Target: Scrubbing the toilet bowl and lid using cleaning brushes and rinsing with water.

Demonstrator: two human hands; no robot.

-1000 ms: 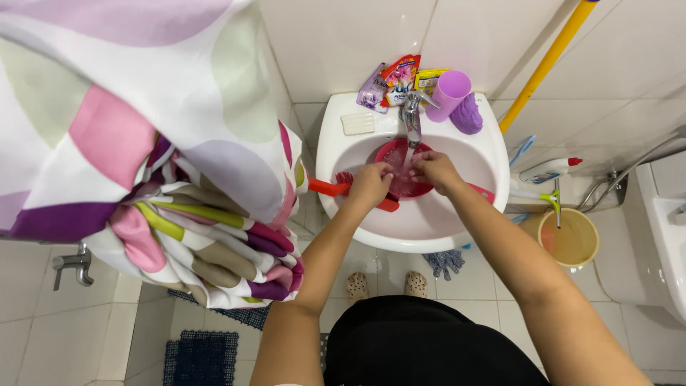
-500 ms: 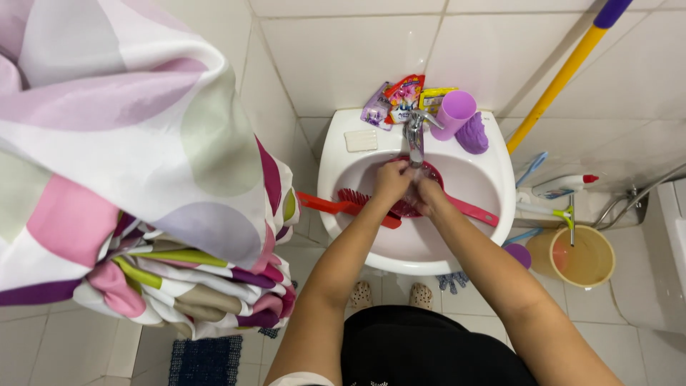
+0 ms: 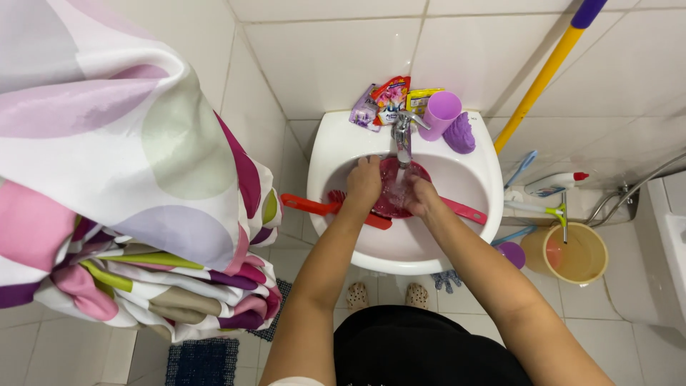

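Observation:
My left hand (image 3: 364, 183) and my right hand (image 3: 421, 197) both grip a round dark-pink dish (image 3: 393, 187) inside the white sink (image 3: 339, 139), one hand on each side of it. Water runs onto the dish from the metal tap (image 3: 404, 132) just above. A red brush (image 3: 314, 206) with a long handle lies across the sink's left rim, under my left wrist. A pink handle (image 3: 466, 211) pokes out past my right hand toward the sink's right rim.
A lilac cup (image 3: 441, 114), a purple scrubber (image 3: 459, 134) and several sachets (image 3: 379, 100) sit at the sink's back. A patterned curtain (image 3: 121, 179) hangs at left. A yellow pole (image 3: 536, 82) leans at right, with a yellow bucket (image 3: 574, 254) and a white spray bottle (image 3: 554, 184) on the floor.
The view has tilted down a little, so the sink sits lower in the frame. My hands stay on the pink dish under the tap, slightly shifted around its rim.

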